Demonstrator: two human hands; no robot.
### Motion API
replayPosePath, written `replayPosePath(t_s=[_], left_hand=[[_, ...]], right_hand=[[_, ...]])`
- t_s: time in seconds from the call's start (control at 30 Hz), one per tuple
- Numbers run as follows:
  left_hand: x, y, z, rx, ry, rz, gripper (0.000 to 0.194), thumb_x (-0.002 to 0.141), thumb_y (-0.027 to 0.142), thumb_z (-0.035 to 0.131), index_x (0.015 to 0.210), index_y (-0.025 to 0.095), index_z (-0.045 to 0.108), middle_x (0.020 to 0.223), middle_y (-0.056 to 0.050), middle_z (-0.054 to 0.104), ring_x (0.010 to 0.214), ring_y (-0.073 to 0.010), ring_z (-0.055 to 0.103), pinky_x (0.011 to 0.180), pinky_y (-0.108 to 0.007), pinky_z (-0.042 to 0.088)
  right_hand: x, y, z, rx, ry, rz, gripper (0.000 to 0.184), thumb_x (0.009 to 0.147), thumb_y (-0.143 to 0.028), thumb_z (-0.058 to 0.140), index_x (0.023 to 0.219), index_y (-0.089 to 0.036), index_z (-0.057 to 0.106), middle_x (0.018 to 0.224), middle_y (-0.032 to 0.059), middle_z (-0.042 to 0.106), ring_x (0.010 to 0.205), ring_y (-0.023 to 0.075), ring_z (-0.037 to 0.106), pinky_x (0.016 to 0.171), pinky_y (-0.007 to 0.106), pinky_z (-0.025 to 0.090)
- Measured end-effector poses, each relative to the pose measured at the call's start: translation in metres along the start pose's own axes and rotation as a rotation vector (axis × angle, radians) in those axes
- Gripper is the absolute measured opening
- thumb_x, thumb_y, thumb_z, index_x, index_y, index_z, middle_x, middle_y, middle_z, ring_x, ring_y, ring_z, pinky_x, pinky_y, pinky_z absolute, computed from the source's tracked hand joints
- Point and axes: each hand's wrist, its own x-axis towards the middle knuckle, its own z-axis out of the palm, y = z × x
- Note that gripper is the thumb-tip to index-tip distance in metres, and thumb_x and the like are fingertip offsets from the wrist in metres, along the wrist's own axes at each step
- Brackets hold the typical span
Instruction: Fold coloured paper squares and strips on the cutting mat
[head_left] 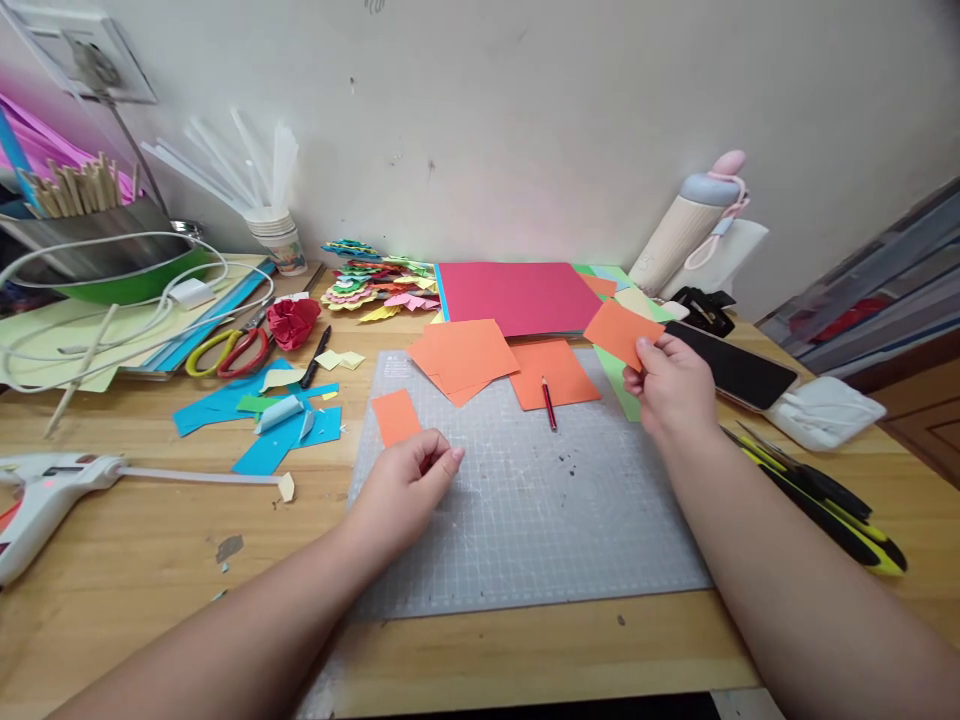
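My right hand (679, 390) pinches an orange paper square (622, 332) by its right corner, raised above the right back of the grey cutting mat (525, 540). Loosely curled, with nothing visible in its fingers, my left hand (411, 482) is over the mat's left part. Just behind it is a small orange paper piece (396, 415), its lower edge partly covered by the hand. Several overlapping orange sheets (465, 355) lie at the mat's back edge. A dark red pencil (550, 405) rests against another orange sheet (577, 372).
Scissors (225, 350), blue paper scraps (277, 445), a black pen (316, 357) and a glue gun (60, 490) lie on the left. A dark red sheet (517, 295) is at the back. Rightward are a phone (731, 365), a bottle (686, 225) and yellow-black cutters (825, 500).
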Motion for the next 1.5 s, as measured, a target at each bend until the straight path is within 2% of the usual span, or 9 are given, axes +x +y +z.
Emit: replayPosePath(t_s=[0.17, 0.37, 0.5, 0.8, 0.9, 1.03, 1.17, 1.33, 1.5], left_hand=[[0.001, -0.001, 0.000, -0.132, 0.032, -0.105, 0.015, 0.084, 0.032, 0.043, 0.086, 0.021, 0.054, 0.061, 0.006, 0.039, 0.050, -0.0101, 0.031, 0.047, -0.021, 0.024], [0.004, -0.001, -0.001, -0.384, 0.033, -0.150, 0.024, 0.069, 0.015, 0.048, 0.091, 0.019, 0.053, 0.072, 0.004, 0.045, 0.055, -0.0082, 0.035, 0.052, -0.020, 0.029], [0.003, 0.001, -0.002, -0.402, 0.013, -0.152, 0.022, 0.069, 0.014, 0.049, 0.090, 0.019, 0.053, 0.075, 0.003, 0.046, 0.056, -0.0082, 0.036, 0.053, -0.021, 0.030], [0.005, -0.002, 0.000, -0.379, -0.003, -0.118, 0.019, 0.072, 0.016, 0.050, 0.090, 0.019, 0.053, 0.074, 0.003, 0.046, 0.057, -0.0089, 0.038, 0.054, -0.022, 0.029], [0.004, -0.002, 0.001, -0.384, -0.011, -0.129, 0.018, 0.072, 0.018, 0.050, 0.090, 0.019, 0.052, 0.074, 0.003, 0.045, 0.054, -0.0084, 0.036, 0.053, -0.022, 0.027], [0.002, -0.002, 0.000, -0.389, -0.021, -0.153, 0.021, 0.071, 0.020, 0.051, 0.091, 0.020, 0.052, 0.075, 0.003, 0.046, 0.053, -0.0085, 0.035, 0.051, -0.022, 0.026], [0.002, 0.000, 0.000, -0.438, 0.019, -0.146, 0.024, 0.064, 0.016, 0.050, 0.088, 0.019, 0.054, 0.077, 0.002, 0.048, 0.060, -0.0101, 0.042, 0.055, -0.023, 0.032], [0.000, 0.000, 0.003, -0.478, 0.050, -0.119, 0.027, 0.063, 0.011, 0.050, 0.089, 0.018, 0.056, 0.080, -0.001, 0.050, 0.073, -0.0132, 0.048, 0.066, -0.026, 0.039], [-0.001, -0.004, 0.005, -0.435, 0.045, -0.071, 0.032, 0.062, 0.006, 0.048, 0.090, 0.018, 0.056, 0.078, -0.001, 0.054, 0.078, -0.0154, 0.052, 0.075, -0.030, 0.042]], right_hand=[[0.009, 0.005, -0.006, -0.084, -0.174, 0.105, 0.037, 0.063, -0.034, 0.070, 0.089, -0.022, 0.047, 0.060, -0.0060, 0.046, 0.042, 0.0072, 0.035, 0.039, 0.021, 0.021], [-0.036, 0.003, 0.023, -0.130, -0.494, 0.181, 0.045, 0.069, -0.038, 0.065, 0.107, -0.020, 0.048, 0.062, -0.0073, 0.044, 0.046, 0.0081, 0.038, 0.039, 0.020, 0.026], [-0.048, -0.003, 0.044, -0.185, -0.614, 0.165, 0.045, 0.071, -0.034, 0.064, 0.110, -0.018, 0.047, 0.060, -0.0087, 0.046, 0.044, 0.0072, 0.037, 0.042, 0.021, 0.030], [-0.016, 0.008, 0.112, -0.281, -0.573, -0.025, 0.015, 0.068, -0.020, 0.065, 0.078, -0.018, 0.054, 0.061, -0.0050, 0.052, 0.057, 0.0106, 0.049, 0.054, 0.023, 0.037], [-0.006, 0.001, 0.122, -0.255, -0.530, -0.038, 0.013, 0.071, -0.023, 0.063, 0.068, -0.018, 0.052, 0.067, -0.0021, 0.054, 0.061, 0.0102, 0.049, 0.057, 0.023, 0.039], [0.011, -0.017, 0.106, -0.224, -0.484, 0.021, 0.020, 0.077, -0.033, 0.060, 0.069, -0.019, 0.048, 0.065, -0.0021, 0.051, 0.053, 0.0086, 0.045, 0.049, 0.023, 0.036], [0.031, -0.025, 0.063, -0.324, -0.426, 0.078, 0.019, 0.074, -0.030, 0.065, 0.073, -0.018, 0.050, 0.065, -0.0009, 0.051, 0.052, 0.0082, 0.043, 0.043, 0.021, 0.030], [0.045, -0.011, 0.005, -0.578, -0.385, 0.130, 0.031, 0.070, -0.026, 0.067, 0.099, -0.017, 0.058, 0.067, 0.0020, 0.060, 0.050, 0.0106, 0.046, 0.041, 0.022, 0.028], [0.043, 0.005, -0.011, -0.794, -0.421, 0.055, 0.040, 0.062, -0.026, 0.073, 0.100, -0.018, 0.063, 0.062, -0.0001, 0.058, 0.056, 0.0161, 0.053, 0.048, 0.026, 0.030]])
